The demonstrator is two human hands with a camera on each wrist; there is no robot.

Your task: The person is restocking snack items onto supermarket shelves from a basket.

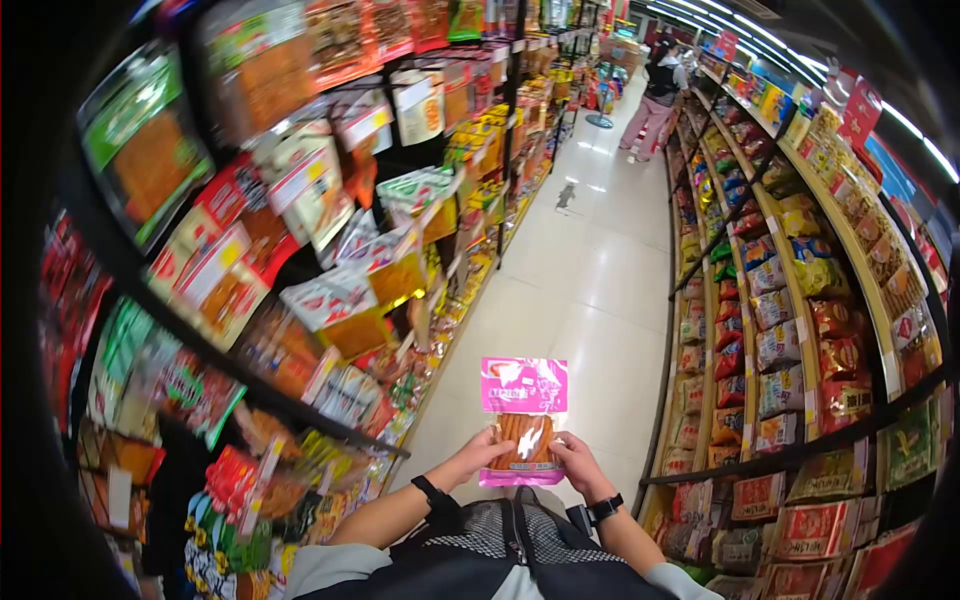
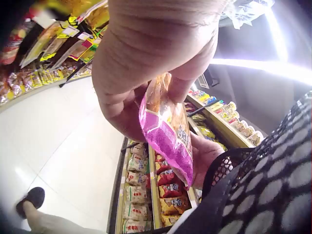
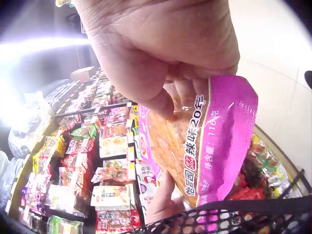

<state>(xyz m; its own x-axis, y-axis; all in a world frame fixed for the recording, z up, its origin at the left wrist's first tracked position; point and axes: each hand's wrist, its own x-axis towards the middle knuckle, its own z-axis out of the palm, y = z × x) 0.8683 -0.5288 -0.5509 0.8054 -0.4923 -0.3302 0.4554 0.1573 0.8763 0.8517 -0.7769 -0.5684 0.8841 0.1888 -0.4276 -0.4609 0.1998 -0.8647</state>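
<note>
A pink snack packet (image 1: 525,425) with a clear window is held upright in front of my chest in the head view. Orange-brown strips of food show through the window. My left hand (image 1: 482,452) grips its left edge, thumb on the front face. On the opposite edge my right hand (image 1: 577,464) pinches it the same way. The left wrist view has the left hand (image 2: 158,53) over the packet (image 2: 168,139), seen edge-on. In the right wrist view the right hand (image 3: 165,44) holds the packet (image 3: 195,146), whose pink bottom band carries printed text.
Hanging snack packets (image 1: 335,300) fill the rack on the left. Shelves of bagged snacks (image 1: 780,330) line the right side. Between them a pale tiled floor (image 1: 570,290) runs forward. Farther up the aisle stands a person (image 1: 655,100), near a blue stand (image 1: 601,118).
</note>
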